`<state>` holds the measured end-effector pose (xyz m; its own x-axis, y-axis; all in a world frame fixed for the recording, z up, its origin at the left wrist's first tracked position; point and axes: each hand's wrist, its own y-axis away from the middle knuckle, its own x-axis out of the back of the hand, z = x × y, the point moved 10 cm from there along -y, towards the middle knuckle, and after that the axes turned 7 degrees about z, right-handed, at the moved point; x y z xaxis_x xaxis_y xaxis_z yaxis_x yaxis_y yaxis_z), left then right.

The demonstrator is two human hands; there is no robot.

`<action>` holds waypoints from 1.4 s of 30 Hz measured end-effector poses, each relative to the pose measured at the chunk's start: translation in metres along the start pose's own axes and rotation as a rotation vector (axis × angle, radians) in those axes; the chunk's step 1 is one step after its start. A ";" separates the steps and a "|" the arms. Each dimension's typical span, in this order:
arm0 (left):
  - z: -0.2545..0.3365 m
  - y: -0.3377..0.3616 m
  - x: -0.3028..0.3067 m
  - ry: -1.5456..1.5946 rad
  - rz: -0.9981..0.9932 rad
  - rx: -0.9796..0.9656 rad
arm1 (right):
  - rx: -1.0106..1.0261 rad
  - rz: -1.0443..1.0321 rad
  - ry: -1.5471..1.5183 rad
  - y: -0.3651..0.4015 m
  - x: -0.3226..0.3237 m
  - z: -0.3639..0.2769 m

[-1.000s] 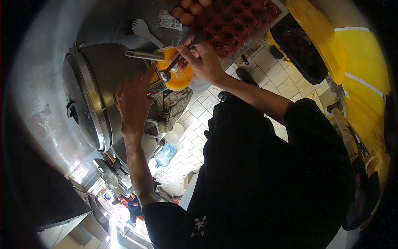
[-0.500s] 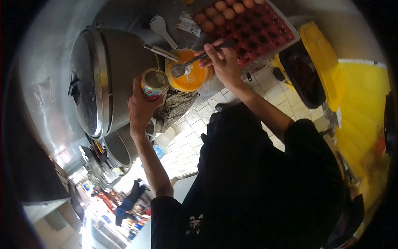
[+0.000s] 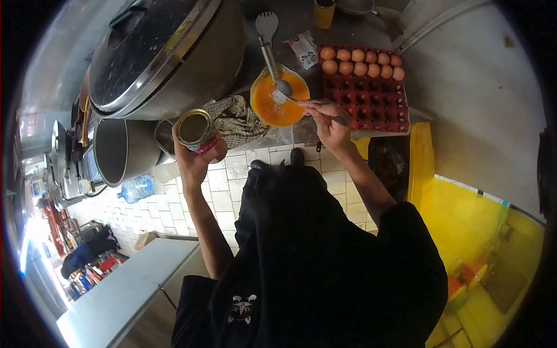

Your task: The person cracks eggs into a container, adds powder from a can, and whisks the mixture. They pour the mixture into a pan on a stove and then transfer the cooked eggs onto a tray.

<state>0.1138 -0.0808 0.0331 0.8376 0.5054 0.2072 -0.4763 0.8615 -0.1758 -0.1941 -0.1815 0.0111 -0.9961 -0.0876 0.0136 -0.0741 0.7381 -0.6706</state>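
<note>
Can [image 3: 197,141] now sits apart from the bowl [image 3: 295,72], to its left, having been just beside it. Left hand [image 3: 194,160] grips the can, mouth open; right hand [image 3: 332,124] pinches the spoon [image 3: 283,87] over the bowl. Judged hazards: spoon striking the whisk [image 3: 268,58] at the bowl's far rim; tilted can spilling any contents outside the bowl.

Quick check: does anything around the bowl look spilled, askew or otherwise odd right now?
No clear spill stands out. Only the checked cloth looks untidy: it lies crumpled to the left of the bowl of orange liquid, bunched rather than folded flat.
</note>
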 end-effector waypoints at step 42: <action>0.088 0.029 -0.112 -0.111 -0.409 -0.405 | -0.405 -0.208 0.368 -0.035 -0.057 -0.125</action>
<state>-0.0177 -0.1081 0.0894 0.8886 0.1566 0.4312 0.0383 0.9114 -0.4098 -0.1412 -0.1190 0.1267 -0.9046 -0.0729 0.4201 -0.2102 0.9334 -0.2907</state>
